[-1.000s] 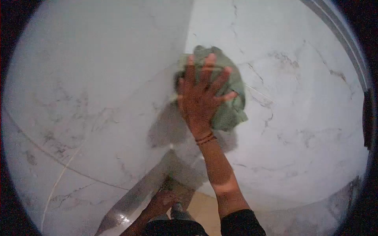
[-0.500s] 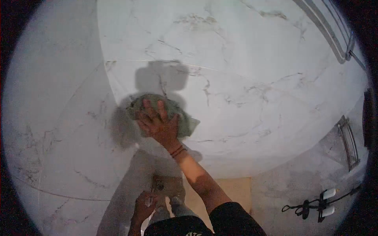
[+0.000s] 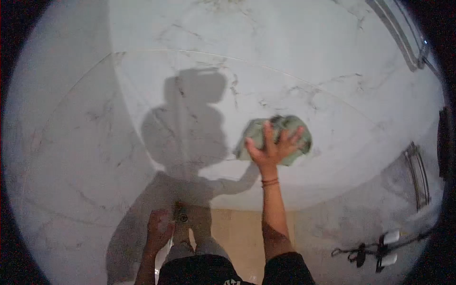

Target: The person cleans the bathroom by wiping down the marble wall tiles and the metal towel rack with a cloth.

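Observation:
With fingers spread, my right hand (image 3: 275, 146) presses a crumpled green cloth (image 3: 251, 133) flat against the pale marble-patterned wall (image 3: 304, 61). Parts of the cloth stick out above and on both sides of the fingers. A thin band circles the right wrist. Low in the view, my left hand (image 3: 160, 227) hangs near my left side, in shadow; its fingers look curled, but whether it holds anything is too dim to tell.
Metal rails (image 3: 399, 38) run along the upper right wall, with a rack (image 3: 418, 175) lower down. Dark fittings with white pieces (image 3: 390, 236) are at the lower right. A drain (image 3: 183, 217) lies in the tan floor (image 3: 237, 228). My shadow falls on the wall.
The right hand and cloth first went lower and left on the wall, then swept right. My view has tilted down and right since a second ago, bringing the rack and fittings in.

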Available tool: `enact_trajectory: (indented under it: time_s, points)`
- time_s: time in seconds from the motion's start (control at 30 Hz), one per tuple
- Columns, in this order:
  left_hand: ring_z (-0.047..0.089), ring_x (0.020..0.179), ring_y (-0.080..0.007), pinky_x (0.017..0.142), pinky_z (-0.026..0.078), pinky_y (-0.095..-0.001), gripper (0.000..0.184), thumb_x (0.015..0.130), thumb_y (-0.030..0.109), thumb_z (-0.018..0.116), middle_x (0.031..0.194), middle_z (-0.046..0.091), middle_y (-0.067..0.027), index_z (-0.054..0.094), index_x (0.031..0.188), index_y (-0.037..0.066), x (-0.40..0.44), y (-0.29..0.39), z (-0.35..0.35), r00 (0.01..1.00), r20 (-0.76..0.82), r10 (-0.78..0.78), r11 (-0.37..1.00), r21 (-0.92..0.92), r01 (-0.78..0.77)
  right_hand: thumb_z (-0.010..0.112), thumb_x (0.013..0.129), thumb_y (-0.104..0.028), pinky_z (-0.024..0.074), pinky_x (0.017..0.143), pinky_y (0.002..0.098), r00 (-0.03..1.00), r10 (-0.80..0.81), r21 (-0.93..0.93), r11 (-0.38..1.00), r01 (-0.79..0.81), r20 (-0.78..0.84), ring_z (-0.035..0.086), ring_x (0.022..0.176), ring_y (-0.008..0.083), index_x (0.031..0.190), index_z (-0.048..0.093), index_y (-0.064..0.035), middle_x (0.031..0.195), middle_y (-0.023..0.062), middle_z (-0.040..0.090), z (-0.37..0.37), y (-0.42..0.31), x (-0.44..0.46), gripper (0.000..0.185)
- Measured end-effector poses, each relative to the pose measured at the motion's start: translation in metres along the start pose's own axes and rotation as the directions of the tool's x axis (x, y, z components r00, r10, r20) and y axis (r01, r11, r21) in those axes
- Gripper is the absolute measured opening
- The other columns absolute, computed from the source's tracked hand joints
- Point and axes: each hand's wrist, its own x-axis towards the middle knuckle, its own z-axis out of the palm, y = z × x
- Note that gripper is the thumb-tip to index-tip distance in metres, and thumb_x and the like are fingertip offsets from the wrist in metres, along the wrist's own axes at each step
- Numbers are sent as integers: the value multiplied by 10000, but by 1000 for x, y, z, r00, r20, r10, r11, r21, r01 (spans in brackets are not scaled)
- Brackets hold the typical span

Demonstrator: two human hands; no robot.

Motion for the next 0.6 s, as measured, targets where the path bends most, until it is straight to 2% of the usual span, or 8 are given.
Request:
enact_trajectory:
  time_s: [0.03, 0.1, 0.17, 0.3, 0.37, 0.4, 0.47, 0.6]
  points:
    - [603, 1178, -334, 973, 490, -456, 408, 886, 167, 779, 1238, 613, -158, 624, 1252, 76, 7, 1, 1, 999, -31, 20, 999, 33, -19, 682, 799, -746, -25, 1163, 767, 1000, 0, 8, 1000, 0, -11, 112, 1551, 503, 1466, 556, -417, 1725, 43, 187, -3, 8, -6, 755]
    - [595, 1195, -353, 1008, 477, -470, 436, 886, 170, 776, 1249, 611, -160, 612, 1280, 80, 21, -1, -1, 993, -97, 61, 993, 108, -50, 633, 861, -717, -9, 1169, 753, 1000, -16, -71, 997, 15, -14, 139, 1547, 504, 1527, 514, -264, 1740, 66, 98, -7, 16, -20, 814]
    - [582, 1211, -385, 1055, 447, -500, 488, 891, 178, 768, 1281, 594, -180, 579, 1327, 68, 42, -1, -2, 983, -121, 139, 988, 92, -128, 630, 881, -690, -9, 1159, 757, 999, -12, -43, 999, 10, -53, 124, 1553, 495, 1553, 477, -235, 1740, 64, 95, -2, 24, -41, 826]
    - [521, 1304, -410, 1107, 410, -511, 606, 887, 168, 769, 1371, 538, -213, 507, 1421, 52, 84, -26, 23, 941, -217, 259, 945, 259, -201, 630, 911, -636, -4, 1152, 764, 996, 27, -4, 1000, -28, -81, 92, 1560, 487, 1574, 444, -218, 1738, 73, 91, 6, 34, -71, 804]
    - [436, 1393, -428, 1149, 377, -512, 782, 860, 165, 795, 1470, 455, -234, 398, 1524, 53, 100, -42, 39, 883, -259, 392, 881, 383, -279, 633, 903, -603, 13, 1153, 766, 993, 106, -8, 994, -107, -57, 91, 1549, 518, 1563, 465, -223, 1744, 27, 67, 8, 34, -80, 780]
    - [436, 1393, -428, 1149, 377, -512, 782, 860, 165, 795, 1470, 455, -234, 398, 1524, 53, 110, -51, 47, 872, -285, 398, 880, 388, -275, 617, 942, -559, 40, 1138, 778, 994, 94, -69, 993, -97, -50, 97, 1547, 521, 1583, 435, -209, 1736, 46, 102, 10, 35, -88, 752]
    - [369, 1442, -448, 1179, 345, -520, 900, 825, 164, 824, 1541, 376, -238, 333, 1573, 66, 131, -57, 72, 777, -377, 505, 850, 375, -370, 609, 958, -540, 47, 1128, 789, 991, 109, -24, 994, -111, -75, 104, 1545, 521, 1589, 423, -210, 1730, 56, 124, 19, 29, -86, 735]
    - [409, 1414, -448, 1184, 331, -521, 934, 777, 170, 848, 1544, 406, -239, 349, 1558, 51, 153, -81, 122, 685, -453, 571, 812, 433, -390, 588, 988, -513, 73, 1094, 820, 986, 150, -47, 987, -153, -68, 101, 1549, 497, 1605, 388, -252, 1692, 104, 226, -3, -4, -61, 700]
